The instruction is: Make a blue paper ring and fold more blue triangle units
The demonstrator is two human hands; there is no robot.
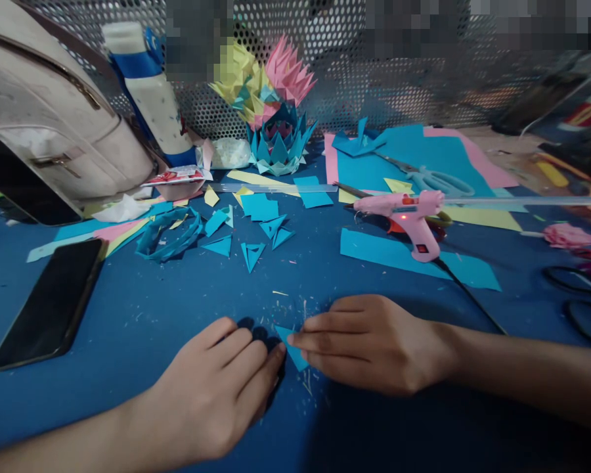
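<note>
Small blue paper triangle [294,355] being worked flat on a dark blue tabletop [167,315], at the near centre between two bare hands. The left hand [224,381] is loosely curled, its index fingertip at the triangle's left edge; its palm is hidden, so whether it encloses anything cannot be told. The right hand [369,341] lies low with fingers together and nearly straight, their tips on the triangle's right side; a thumb grip cannot be confirmed.

Beyond the hands, several folded blue paper triangles [220,245] lie loose and appear finished. To their left rests a faceted ring of folded blue paper [150,235], seemingly a partly assembled form. Farther off stand spiky paper flowers in yellow [246,69], pink [291,72] and blue [280,154], apparently complete. The triangle in hand seems to be at a creasing stage. Uncut stock appears to remain: a long blue paper strip [374,246] at right, beneath a pink plastic glue gun [398,205], its indicator lit; the loose triangles look unattached.
</note>
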